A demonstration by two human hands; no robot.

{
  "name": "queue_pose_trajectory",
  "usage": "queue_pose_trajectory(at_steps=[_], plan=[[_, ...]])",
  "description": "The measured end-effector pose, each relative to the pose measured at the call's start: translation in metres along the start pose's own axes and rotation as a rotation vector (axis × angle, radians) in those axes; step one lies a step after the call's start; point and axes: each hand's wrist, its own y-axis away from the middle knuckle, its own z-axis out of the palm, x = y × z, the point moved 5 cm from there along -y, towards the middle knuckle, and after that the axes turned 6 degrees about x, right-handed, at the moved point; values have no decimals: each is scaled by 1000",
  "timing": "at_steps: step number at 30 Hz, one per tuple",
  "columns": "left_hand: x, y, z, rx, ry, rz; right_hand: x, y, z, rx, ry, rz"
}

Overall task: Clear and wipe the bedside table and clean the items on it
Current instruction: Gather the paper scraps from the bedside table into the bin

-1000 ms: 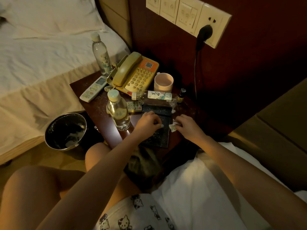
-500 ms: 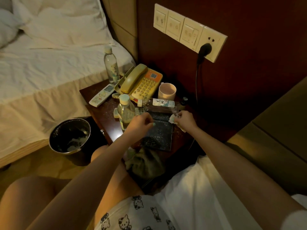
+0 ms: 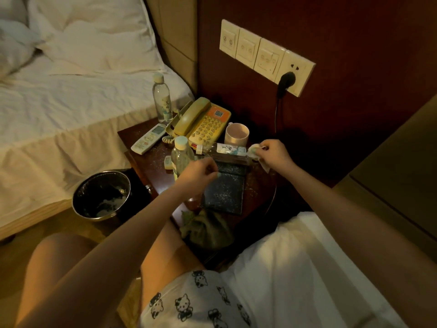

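Both hands work low over the bedside table (image 3: 146, 162), just in front of the telephone (image 3: 203, 124). On the left hand (image 3: 197, 174) the fingers are curled in toward the thumb; whether they pinch a crumb is too small to tell. The right hand (image 3: 275, 155) pinches a crumpled white tissue (image 3: 255, 147), out to the right of the telephone.

A waste bin (image 3: 89, 190) stands on the floor well to the left of the telephone and nearer the person. It has a dark liner with a few pale scraps at the bottom. A dark folder (image 3: 224, 190), speckled with pale crumbs, lies flat in front of the telephone, under the left hand.

Between the folder and the telephone lies a tipped water bottle (image 3: 224, 149). Its long axis runs left to right, cap to the left, base touching or almost touching the tissue. The right hand looks better placed to take it. I cannot tell what is in it.

Two more bottles stand upright, one (image 3: 181, 155) at the telephone's front left and one (image 3: 162, 100) behind it. A pale mug (image 3: 236, 136) sits just right of the telephone, and nothing shows inside it.
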Motion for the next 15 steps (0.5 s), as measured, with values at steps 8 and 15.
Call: queue_pose_trajectory(at_steps=[8, 15], plan=[[30, 0, -105, 231, 1, 41, -126, 16, -29, 11, -127, -220], [-7, 14, -228, 517, 65, -78, -247, 20, 27, -101, -183, -403]])
